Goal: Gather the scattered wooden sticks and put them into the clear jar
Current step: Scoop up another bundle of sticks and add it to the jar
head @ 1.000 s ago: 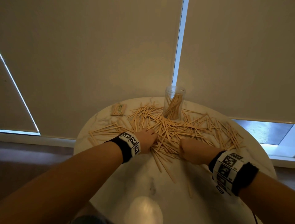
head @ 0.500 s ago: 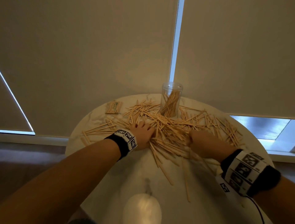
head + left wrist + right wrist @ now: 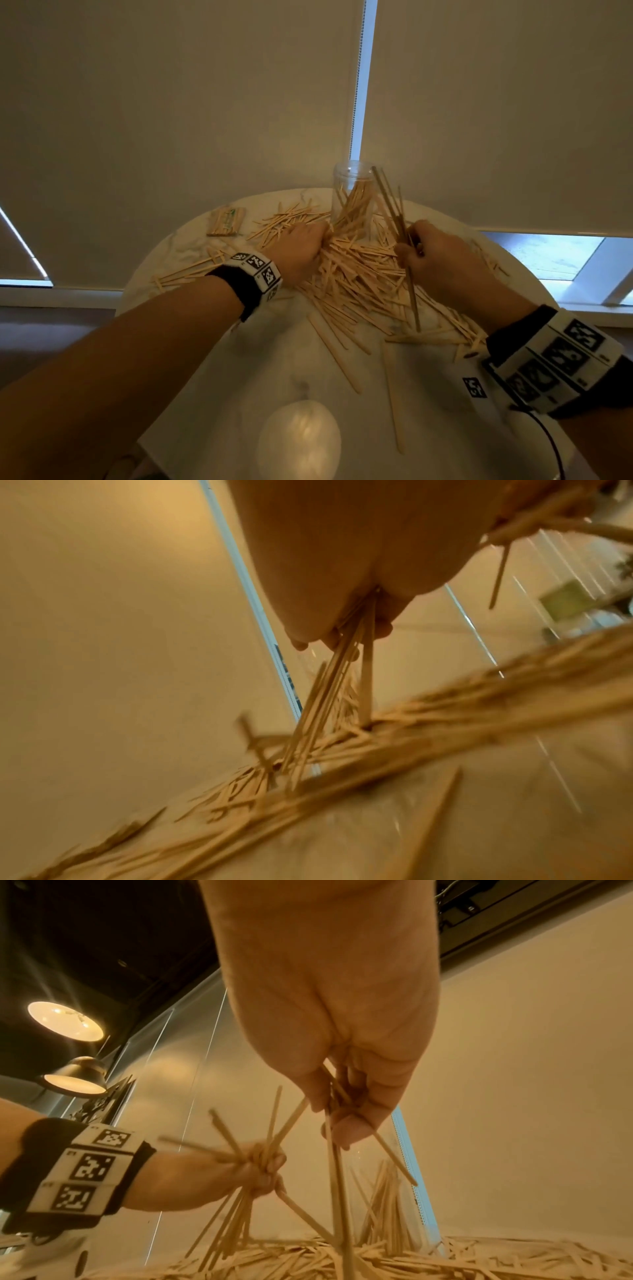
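Flat wooden sticks lie heaped across the round marble table. The clear jar stands upright at the table's far edge with several sticks inside. My left hand grips a bunch of sticks just left of the jar, their lower ends still in the heap. My right hand pinches several sticks lifted nearly upright, right of the jar; the tips reach up beside its rim. In the right wrist view the left hand shows its fist full of sticks.
A small wrapped bundle of sticks lies at the table's far left. Loose sticks trail toward the near edge. A lamp's reflection shines on the near tabletop. Roller blinds hang right behind the table.
Both hands have closed on sticks and moved away from me toward the jar. The right hand has raised its sticks off the heap and tilted them upright.
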`<state>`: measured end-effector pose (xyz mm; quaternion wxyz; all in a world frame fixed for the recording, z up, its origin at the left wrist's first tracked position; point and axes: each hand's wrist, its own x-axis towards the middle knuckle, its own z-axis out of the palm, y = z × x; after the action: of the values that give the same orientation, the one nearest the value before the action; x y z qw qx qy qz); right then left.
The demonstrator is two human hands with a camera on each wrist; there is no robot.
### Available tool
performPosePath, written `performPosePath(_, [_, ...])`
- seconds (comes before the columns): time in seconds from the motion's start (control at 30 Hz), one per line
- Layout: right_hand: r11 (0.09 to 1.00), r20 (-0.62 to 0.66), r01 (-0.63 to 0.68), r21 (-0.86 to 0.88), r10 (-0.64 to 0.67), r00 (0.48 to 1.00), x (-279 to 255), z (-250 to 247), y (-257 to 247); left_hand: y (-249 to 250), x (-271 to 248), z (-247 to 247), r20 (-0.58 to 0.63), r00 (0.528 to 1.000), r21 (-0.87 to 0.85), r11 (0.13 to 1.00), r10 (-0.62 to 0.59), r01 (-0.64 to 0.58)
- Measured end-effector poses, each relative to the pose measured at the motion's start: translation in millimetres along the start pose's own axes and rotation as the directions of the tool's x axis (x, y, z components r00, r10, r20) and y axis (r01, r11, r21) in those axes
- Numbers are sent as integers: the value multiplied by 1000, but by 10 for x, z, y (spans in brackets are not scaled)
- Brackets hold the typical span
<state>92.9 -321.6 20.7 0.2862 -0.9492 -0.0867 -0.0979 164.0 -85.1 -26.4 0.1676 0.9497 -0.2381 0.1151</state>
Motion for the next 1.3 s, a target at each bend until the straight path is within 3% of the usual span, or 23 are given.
performPosePath(0.13, [991,-94,25,131,-13,995,-11,-56,-114,125,82,-261,-190,981,-289,957,-46,-11])
performPosePath(0.27, [985,-99,64,162,-48,994,43,-16,-250,266,167,-398,-297,943,-537,843,-150,-35])
performPosePath(0.37, [974,-122,109,199,-86,989,109,51,-410,440,193,-430,-208,934,-817,576,-290,-3])
performPosePath(0.4, [973,-126,127,191,-103,987,130,81,-478,514,187,-433,-140,942,-882,470,-306,22])
performPosePath(0.43, [974,-120,146,173,-126,985,146,112,-541,575,186,-424,-82,952,-907,418,-295,52])
performPosePath(0.53, [978,-91,198,59,-192,977,206,211,-684,684,157,-390,-22,967,-900,426,-254,91])
performPosePath(0.63, [974,-13,215,64,-215,977,202,250,-749,611,107,-401,-1,936,-923,360,-352,134])
performPosePath(0.77, [968,85,249,-45,-244,966,126,267,-737,426,41,-406,-23,899,-911,380,-438,162])
performPosePath(0.87, [984,38,176,-18,-175,984,128,232,-668,320,-5,-435,-81,867,-912,387,-492,134])
performPosePath(1.0, [975,-93,166,149,-153,984,143,78,-699,423,-97,-446,-48,905,-911,391,-422,134])
performPosePath(1.13, [938,-139,158,307,-120,983,265,83,-766,738,-158,-429,17,947,-946,302,-321,119])
performPosePath(1.23, [957,-93,113,266,-91,992,313,122,-793,909,-158,-405,21,939,-977,193,-342,92])
performPosePath(1.3, [937,-53,83,339,-69,996,271,89,-804,936,-155,-381,24,919,-986,144,-394,88])
